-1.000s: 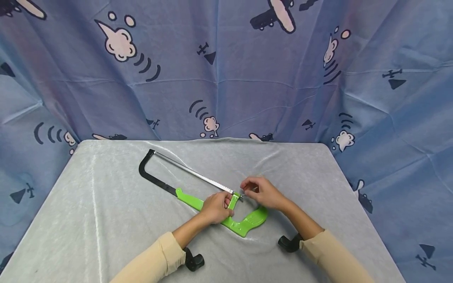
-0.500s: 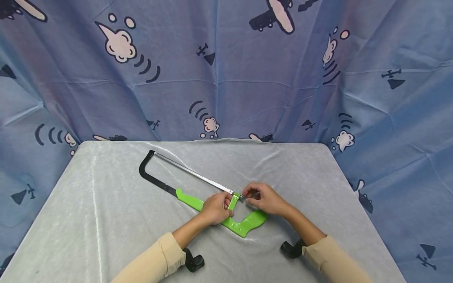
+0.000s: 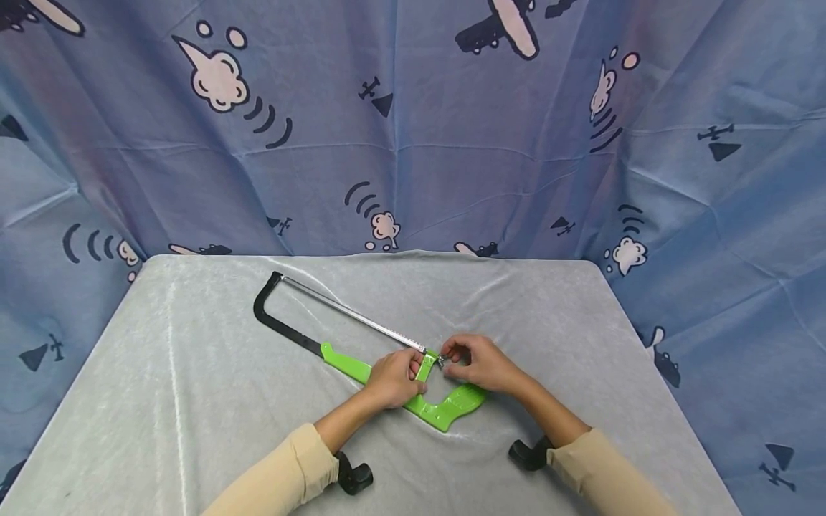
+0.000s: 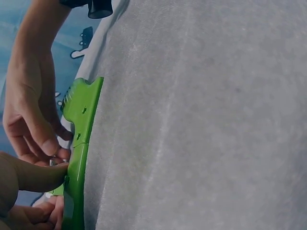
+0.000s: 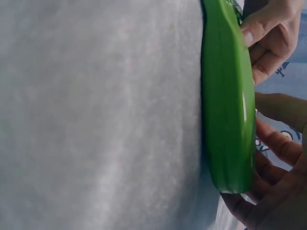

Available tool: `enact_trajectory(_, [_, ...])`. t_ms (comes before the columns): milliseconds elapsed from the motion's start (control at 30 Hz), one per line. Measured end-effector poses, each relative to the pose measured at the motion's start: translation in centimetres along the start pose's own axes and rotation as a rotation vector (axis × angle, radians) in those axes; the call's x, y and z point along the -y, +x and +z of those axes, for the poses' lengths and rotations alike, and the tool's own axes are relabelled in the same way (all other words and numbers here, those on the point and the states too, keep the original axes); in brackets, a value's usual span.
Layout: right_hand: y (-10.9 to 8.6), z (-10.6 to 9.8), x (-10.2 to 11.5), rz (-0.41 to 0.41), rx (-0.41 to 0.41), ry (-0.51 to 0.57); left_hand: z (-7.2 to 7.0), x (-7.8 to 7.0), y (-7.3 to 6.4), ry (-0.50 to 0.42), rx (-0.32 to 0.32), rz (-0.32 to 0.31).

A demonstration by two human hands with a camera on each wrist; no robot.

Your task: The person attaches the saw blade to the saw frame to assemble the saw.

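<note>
A hacksaw with a green handle point(image 3: 463, 405), a black front frame point(image 3: 277, 326) and a silver toothed blade point(image 3: 355, 314) lies on the cloth-covered table. My left hand point(image 3: 392, 380) grips the green upright between handle and blade, thumb on its near side. At the blade's handle end sits a small metal wing nut point(image 3: 441, 361). My right hand point(image 3: 480, 364) has curled thumb and index fingertips at this wing nut, pinching it from the right. In the left wrist view, the right hand point(image 4: 31, 110) reaches down beside the green handle point(image 4: 81, 124). The green handle point(image 5: 228, 105) partly hides the fingers in the right wrist view.
A pale grey cloth point(image 3: 213, 401) covers the table. Behind it hangs a blue curtain point(image 3: 426, 179) with printed planes and clouds. Black wrist-worn devices sit under the left forearm point(image 3: 355, 476) and right forearm point(image 3: 529, 454).
My right hand has come down from above the wing nut to its level, and its fingertips have closed in on it. The left hand and the hacksaw stay put.
</note>
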State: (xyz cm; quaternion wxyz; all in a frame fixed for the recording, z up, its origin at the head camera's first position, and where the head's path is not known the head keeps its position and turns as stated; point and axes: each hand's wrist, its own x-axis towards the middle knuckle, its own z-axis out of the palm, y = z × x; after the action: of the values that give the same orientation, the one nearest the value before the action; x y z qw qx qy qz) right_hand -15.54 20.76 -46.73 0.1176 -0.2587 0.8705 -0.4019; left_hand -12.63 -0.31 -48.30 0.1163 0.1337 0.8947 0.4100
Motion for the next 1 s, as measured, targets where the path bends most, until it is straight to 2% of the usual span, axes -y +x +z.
enact_trajectory(200, [0.19,0.35,0.09,0.034,-0.013,-0.043,0.01,0.05,0.0,-0.002,0.001,0.002])
enact_trajectory(433, [0.38,0.34,0.03,0.035,-0.028,-0.078,-0.15,-0.14,-0.05,-0.004,-0.004,0.002])
enact_trajectory(733, [0.57,0.72,-0.13,0.067,-0.055,-0.072,-0.13,-0.16,-0.05,0.002,0.003,-0.001])
enact_trajectory(1000, [0.45,1.0,-0.36,0.042,-0.058,-0.051,-0.05,-0.09,-0.09,0.001,-0.006,0.006])
